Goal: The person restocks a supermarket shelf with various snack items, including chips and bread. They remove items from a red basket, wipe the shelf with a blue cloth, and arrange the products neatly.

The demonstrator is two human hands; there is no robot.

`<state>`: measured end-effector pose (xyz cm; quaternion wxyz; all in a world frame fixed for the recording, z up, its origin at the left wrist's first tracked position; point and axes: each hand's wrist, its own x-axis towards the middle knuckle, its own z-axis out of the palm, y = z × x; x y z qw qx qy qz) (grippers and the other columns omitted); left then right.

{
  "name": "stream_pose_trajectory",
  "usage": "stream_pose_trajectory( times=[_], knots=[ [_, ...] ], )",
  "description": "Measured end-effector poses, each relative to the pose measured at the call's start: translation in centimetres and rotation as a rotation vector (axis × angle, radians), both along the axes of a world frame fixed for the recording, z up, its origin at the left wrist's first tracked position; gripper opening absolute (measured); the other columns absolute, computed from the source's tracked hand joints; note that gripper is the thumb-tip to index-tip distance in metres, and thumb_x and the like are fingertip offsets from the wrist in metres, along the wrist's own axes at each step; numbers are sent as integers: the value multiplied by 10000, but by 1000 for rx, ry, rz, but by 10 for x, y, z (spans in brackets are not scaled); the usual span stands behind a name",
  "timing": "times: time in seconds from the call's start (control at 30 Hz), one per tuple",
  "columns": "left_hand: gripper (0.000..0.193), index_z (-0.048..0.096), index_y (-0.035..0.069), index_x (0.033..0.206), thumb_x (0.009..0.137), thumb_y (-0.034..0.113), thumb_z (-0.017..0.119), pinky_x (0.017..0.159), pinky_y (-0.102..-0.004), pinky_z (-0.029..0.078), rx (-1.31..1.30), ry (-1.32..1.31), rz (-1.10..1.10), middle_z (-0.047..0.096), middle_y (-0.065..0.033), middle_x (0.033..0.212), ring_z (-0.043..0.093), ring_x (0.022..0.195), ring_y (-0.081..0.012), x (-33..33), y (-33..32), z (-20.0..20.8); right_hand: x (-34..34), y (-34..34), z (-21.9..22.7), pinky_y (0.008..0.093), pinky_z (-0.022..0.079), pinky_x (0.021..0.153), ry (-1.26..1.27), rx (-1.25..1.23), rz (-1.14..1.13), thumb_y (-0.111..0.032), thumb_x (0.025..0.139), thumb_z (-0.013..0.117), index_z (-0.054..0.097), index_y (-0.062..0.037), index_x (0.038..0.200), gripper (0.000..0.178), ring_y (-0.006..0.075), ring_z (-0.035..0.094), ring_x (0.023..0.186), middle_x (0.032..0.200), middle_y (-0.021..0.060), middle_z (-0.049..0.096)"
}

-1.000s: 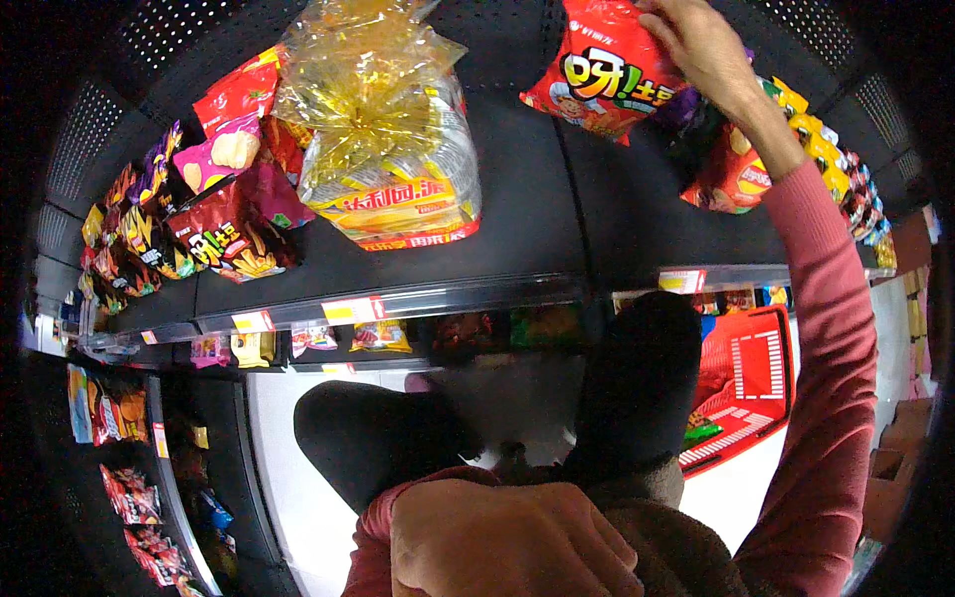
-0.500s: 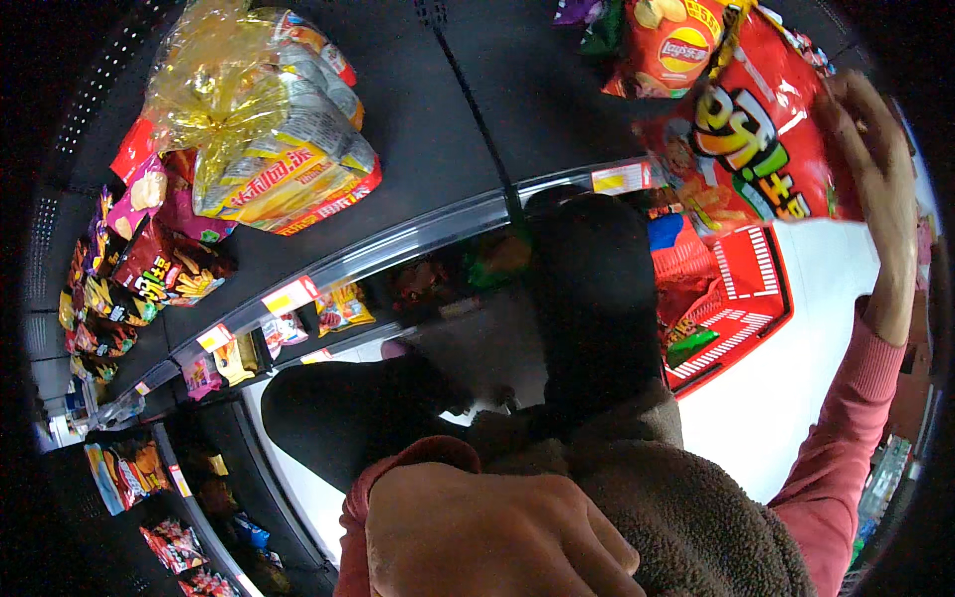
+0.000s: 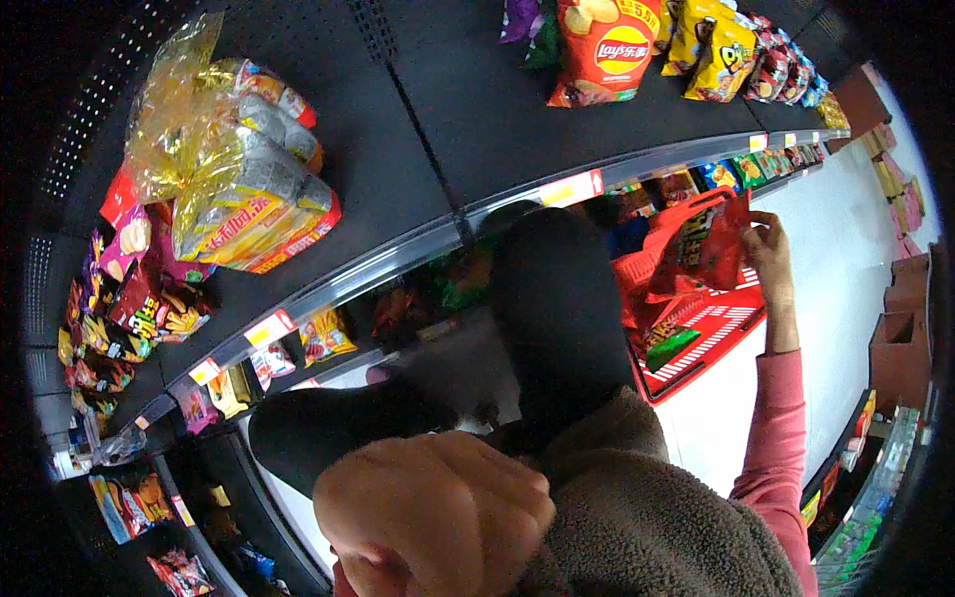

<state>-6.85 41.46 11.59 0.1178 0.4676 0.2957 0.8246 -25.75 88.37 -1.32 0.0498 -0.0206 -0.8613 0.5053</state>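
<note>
My right hand (image 3: 771,261) is closed on the edge of a red snack bag (image 3: 704,247), out to the right over a red plastic shopping basket (image 3: 734,316). The bag hangs at the basket's opening; I cannot tell whether it touches what lies inside. A green packet (image 3: 672,350) shows in the basket near its close end. Low in the middle, in front of my body, my left hand (image 3: 428,512) is curled closed with its back up. Its fingertips and whatever they may hold are hidden.
A black shelf (image 3: 438,70) spans the far side, bearing a red chip bag (image 3: 609,55), yellow snack bags (image 3: 721,62) and a bundled pack in clear wrap (image 3: 269,219). Lower shelves hold more packets. My bent dark-clothed legs (image 3: 557,298) stand beside the basket; cardboard boxes (image 3: 900,343) are at right.
My right hand has carried the red snack bag down from above the shelf edge to the basket. My left hand has shifted slightly left. The view has turned toward the right.
</note>
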Motion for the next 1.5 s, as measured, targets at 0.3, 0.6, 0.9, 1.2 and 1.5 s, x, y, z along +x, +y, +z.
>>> stream_pose_trajectory(
  times=[0.3, 0.6, 0.9, 1.2, 1.5],
  knots=[
    [386, 636, 98, 1209, 863, 9, 781, 422, -320, 417, 28, 44, 30, 738, -193, 934, 543, 496, -110, -20, -9, -21, -11, -4, -108, 294, 539, 436, -136, -140, -165, 47, 916, 599, 455, -87, 1437, 557, 162, 626, 526, 853, 119, 661],
    [214, 653, 78, 947, 995, 280, 604, 561, -310, 452, -128, -177, 427, 752, -219, 884, 624, 641, -224, -6, -6, -6, -12, -22, -195, 345, 602, 569, -140, -65, -164, -64, 913, 662, 690, -19, 1146, 239, 203, 726, 699, 907, 123, 736],
    [114, 635, -13, 866, 910, 89, 660, 507, -262, 458, -69, -315, 491, 693, -366, 913, 634, 537, -219, -5, 12, 1, -14, -31, -216, 367, 615, 491, -226, 64, -25, -92, 941, 635, 597, 7, 1276, 351, 251, 726, 621, 925, 168, 731],
    [241, 658, -72, 1105, 896, 34, 714, 539, -312, 499, -115, -35, 373, 713, -315, 1012, 703, 681, -230, -25, 4, -12, -26, -88, -63, 269, 532, 484, -57, 108, -2, -112, 977, 644, 565, -35, 1357, 396, 110, 617, 624, 764, 34, 596],
    [379, 566, 65, 730, 1014, 316, 545, 474, -395, 432, 233, -125, 407, 704, -126, 706, 602, 524, -262, -15, 26, -19, -117, -193, 108, 321, 522, 842, 819, 400, 229, -107, 989, 603, 637, -77, 1284, 299, 187, 635, 969, 1095, 80, 658]
  ],
)
